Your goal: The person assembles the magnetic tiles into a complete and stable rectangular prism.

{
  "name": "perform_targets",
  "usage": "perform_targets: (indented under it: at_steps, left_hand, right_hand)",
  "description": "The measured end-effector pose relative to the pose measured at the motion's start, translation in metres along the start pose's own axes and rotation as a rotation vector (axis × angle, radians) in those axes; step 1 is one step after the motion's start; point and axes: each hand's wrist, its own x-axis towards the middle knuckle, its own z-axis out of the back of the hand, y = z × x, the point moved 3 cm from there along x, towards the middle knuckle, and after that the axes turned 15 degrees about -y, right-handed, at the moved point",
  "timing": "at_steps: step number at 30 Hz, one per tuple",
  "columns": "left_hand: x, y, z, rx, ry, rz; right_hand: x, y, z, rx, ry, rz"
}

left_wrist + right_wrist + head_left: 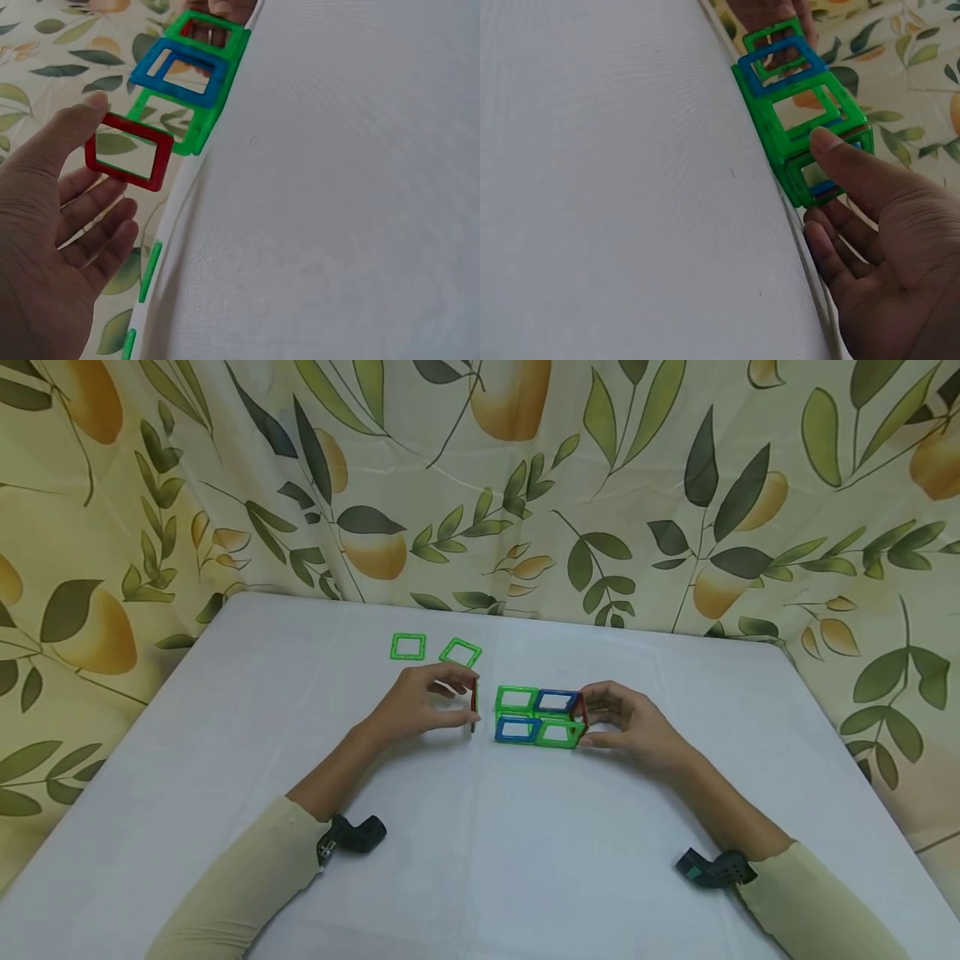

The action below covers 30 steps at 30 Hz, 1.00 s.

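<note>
Red and open-centred, a square frame (160, 163) is held upright and edge-on to the head view, pinched between thumb and fingertips in the narrow grip of the left hand (418, 700), with green showing along its edge. It is kept just apart from the left end of a box-like structure (537, 732) of joined green and blue frames, which rests on the desk (480, 860). At the structure's other end, an upright red piece (584, 714) is seen beside the right hand (630, 720), by whose thumb and fingers that end is gripped. Beyond the left hand, one loose green frame (408, 636) and a slanted green frame (468, 645) are laid flat. Both wrists are fitted with dark devices (360, 835), and the background is filled by leaf-and-fruit fabric (450, 460).
</note>
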Motion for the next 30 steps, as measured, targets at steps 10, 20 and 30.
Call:
perform_targets:
  at_steps: [10, 20, 30]
  left_hand:
    - [-0.001, 0.001, -0.004, 0.036, 0.018, 0.000]
    - [-0.003, -0.001, -0.009, 0.059, 0.040, 0.003]
    - [-0.003, 0.001, -0.012, 0.055, 0.041, -0.001]
  right_hand:
    - [-0.002, -0.003, -0.008, 0.048, -0.012, 0.024]
    - [-0.003, 0.000, -0.012, 0.049, -0.023, 0.024]
    - [-0.003, -0.001, -0.013, 0.048, -0.025, 0.037]
